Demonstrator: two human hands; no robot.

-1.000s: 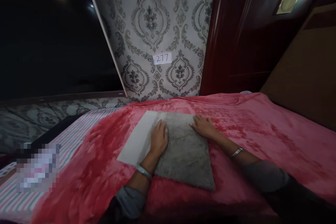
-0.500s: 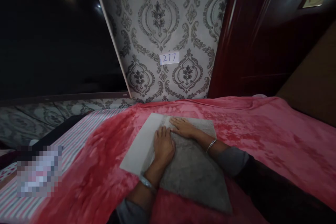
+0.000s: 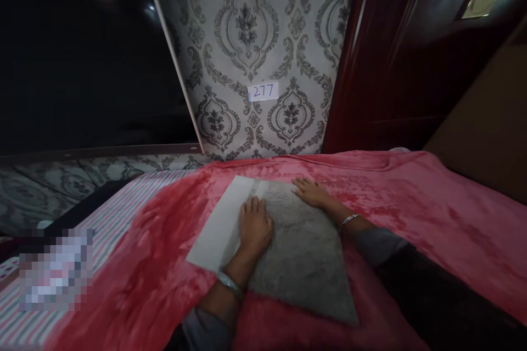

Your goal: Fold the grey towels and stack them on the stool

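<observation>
A grey, fuzzy-looking sheet (image 3: 307, 263) lies flat on the red plush blanket (image 3: 160, 241), with a smooth white panel (image 3: 216, 225) along its left side. Whether the white panel is a separate piece under the grey one, I cannot tell. My left hand (image 3: 256, 227) rests palm down near the line where white meets grey, its fingers slightly bent and pointing away from me. On the far right part of the grey sheet lies my right hand (image 3: 312, 193), flat with fingers spread. A bracelet circles each wrist.
Striped bedding (image 3: 111, 214) shows to the left, with a blurred-out item (image 3: 57, 269) on it. Behind stand a large dark screen (image 3: 90, 66), a patterned wall (image 3: 247, 27) with a paper label (image 3: 263, 91) reading 277, and a dark red wooden panel (image 3: 382, 66).
My right hand has slid right across the grey sheet, away from my left hand. My left hand stays in nearly the same spot. The view has shifted slightly.
</observation>
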